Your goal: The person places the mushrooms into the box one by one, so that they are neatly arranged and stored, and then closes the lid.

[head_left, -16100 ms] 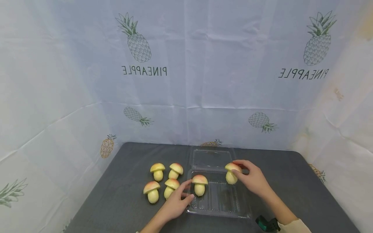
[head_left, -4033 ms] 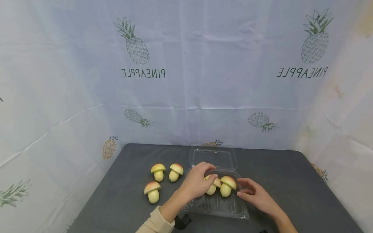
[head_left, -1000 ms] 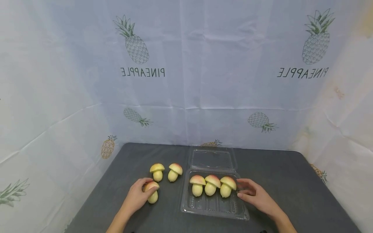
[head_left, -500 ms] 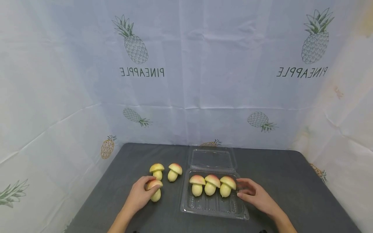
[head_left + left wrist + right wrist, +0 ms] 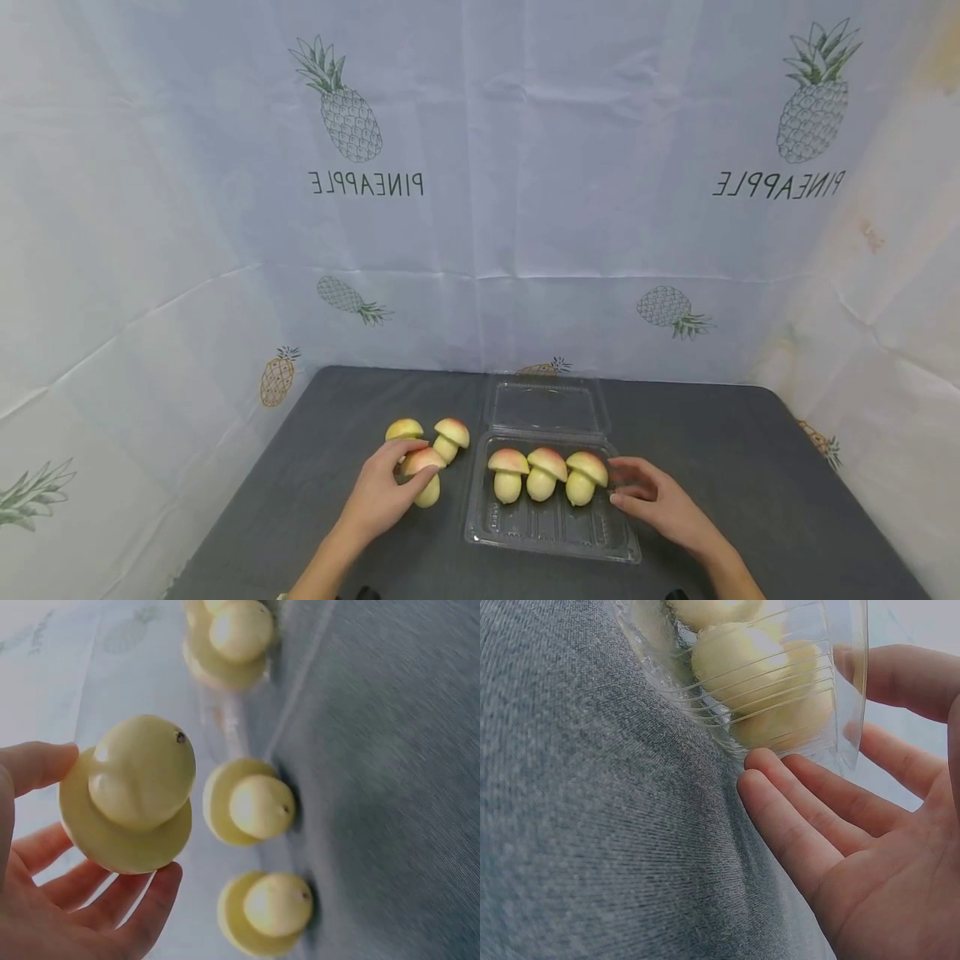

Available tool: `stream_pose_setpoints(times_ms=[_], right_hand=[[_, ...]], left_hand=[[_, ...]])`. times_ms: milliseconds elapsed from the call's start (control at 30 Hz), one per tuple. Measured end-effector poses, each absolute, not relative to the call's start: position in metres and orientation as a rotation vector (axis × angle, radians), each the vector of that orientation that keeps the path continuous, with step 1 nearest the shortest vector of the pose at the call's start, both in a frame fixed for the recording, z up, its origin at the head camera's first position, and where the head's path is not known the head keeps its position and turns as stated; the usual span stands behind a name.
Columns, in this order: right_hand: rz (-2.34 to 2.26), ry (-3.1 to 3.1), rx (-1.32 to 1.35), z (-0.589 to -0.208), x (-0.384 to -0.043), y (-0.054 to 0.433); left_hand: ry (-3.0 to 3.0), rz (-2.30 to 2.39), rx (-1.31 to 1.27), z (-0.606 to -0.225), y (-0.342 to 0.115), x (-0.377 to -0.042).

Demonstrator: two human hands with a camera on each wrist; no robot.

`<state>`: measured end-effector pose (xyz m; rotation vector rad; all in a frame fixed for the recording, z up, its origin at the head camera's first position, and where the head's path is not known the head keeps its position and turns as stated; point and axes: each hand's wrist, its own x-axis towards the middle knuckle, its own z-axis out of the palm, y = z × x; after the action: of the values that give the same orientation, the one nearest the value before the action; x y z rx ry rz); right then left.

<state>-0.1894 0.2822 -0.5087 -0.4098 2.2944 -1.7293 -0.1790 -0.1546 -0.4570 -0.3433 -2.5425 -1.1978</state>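
My left hand [image 5: 384, 490] holds a mushroom-shaped fruit or toy [image 5: 427, 490] with a reddish-yellow cap and pale stem. In the left wrist view, thumb and fingers pinch the cap of this mushroom [image 5: 142, 772] from opposite sides, stem toward the camera. Two more mushrooms, one at the left [image 5: 403, 428] and one at the right [image 5: 452, 433], lie just behind it. Three mushrooms [image 5: 546, 475] stand in a row inside a clear plastic clamshell box [image 5: 555, 546]. At the box's right wall, my right hand [image 5: 652, 497] rests its fingertips near the rim, fingers fairly straight in the right wrist view.
The box's lid [image 5: 549, 407] lies folded back behind its base. Beneath everything is a dark grey table [image 5: 720, 442]. A pale pineapple-print cloth [image 5: 495, 208] rises at the back and both sides.
Over the last second, the left hand carries the front left mushroom rightward and up. Earlier, a mushroom was brought into the box, making three in a row. The right hand stays by the box lately.
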Motion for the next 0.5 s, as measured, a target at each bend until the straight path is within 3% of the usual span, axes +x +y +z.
stream_pose_setpoints(times_ms=[500], right_hand=[[-1.715, 2.299, -0.400, -0.509, -0.190, 0.282]], left_hand=[[-2.449, -1.273, -0.622, -0.443, -0.118, -0.179]])
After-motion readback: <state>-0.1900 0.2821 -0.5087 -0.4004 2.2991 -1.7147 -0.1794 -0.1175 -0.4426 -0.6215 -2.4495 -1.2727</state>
